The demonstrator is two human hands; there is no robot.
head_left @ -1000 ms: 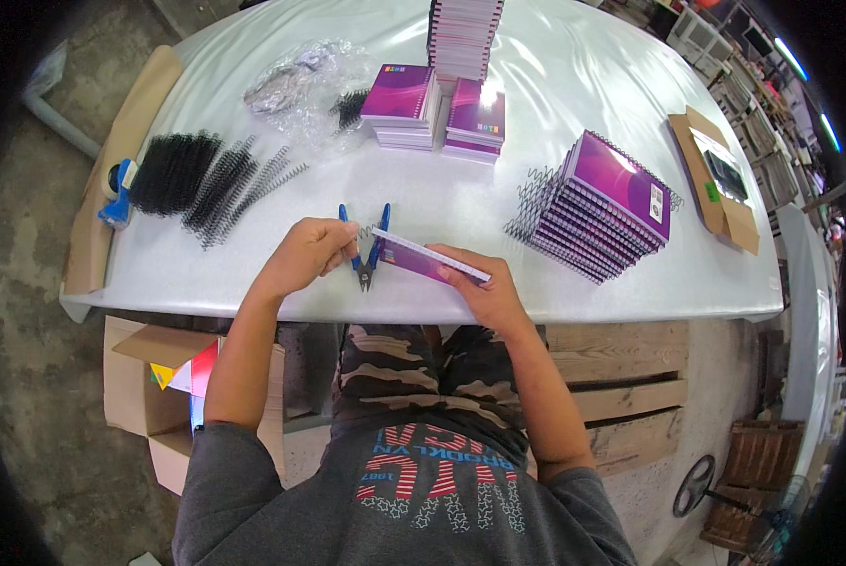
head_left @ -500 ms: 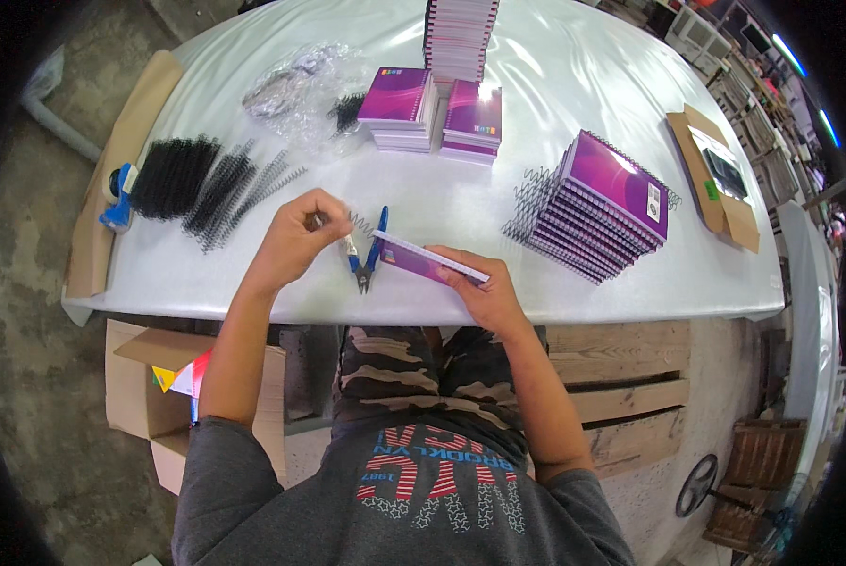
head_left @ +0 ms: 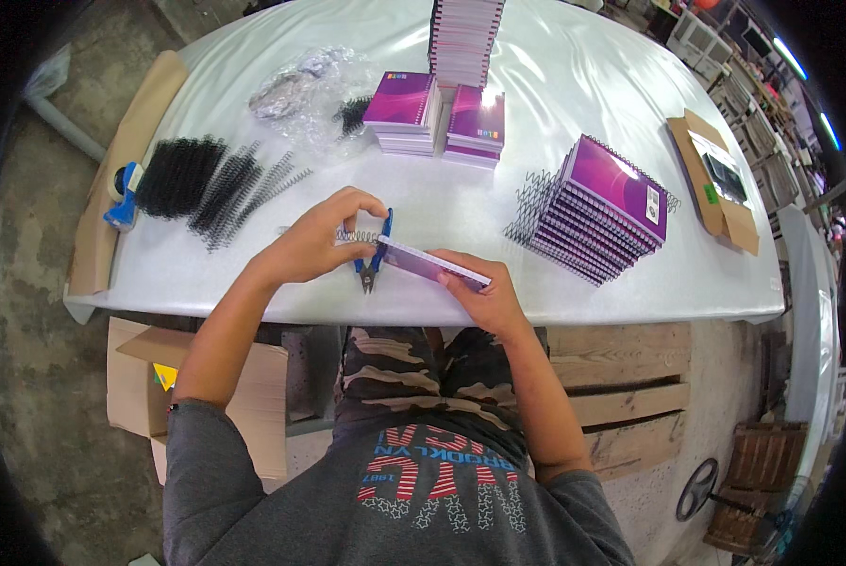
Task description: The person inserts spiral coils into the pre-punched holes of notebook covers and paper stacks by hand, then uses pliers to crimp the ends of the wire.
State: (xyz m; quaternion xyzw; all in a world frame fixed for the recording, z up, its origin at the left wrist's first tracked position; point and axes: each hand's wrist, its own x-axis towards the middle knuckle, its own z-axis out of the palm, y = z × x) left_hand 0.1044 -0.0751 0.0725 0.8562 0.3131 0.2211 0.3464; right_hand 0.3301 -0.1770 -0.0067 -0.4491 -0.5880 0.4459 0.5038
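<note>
Above the near edge of the white-covered table (head_left: 173, 274), we are seeing the right hand (head_left: 484, 288) gripping a purple notebook (head_left: 418, 260); the left hand (head_left: 321, 241), previously bunched, is now spreading its fingers around a binding coil (head_left: 355, 236), apparently feeding the notebook's left end.

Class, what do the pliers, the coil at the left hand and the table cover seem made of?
Pliers: likely steel, from the dull grey head; blue handles look like smooth plastic.
Coil: plastic or coated wire, thin greyish loops; finish too small to judge.
Table cover: probably plastic sheeting, glossy, from its bright creases; satiny cloth is possible.
</note>
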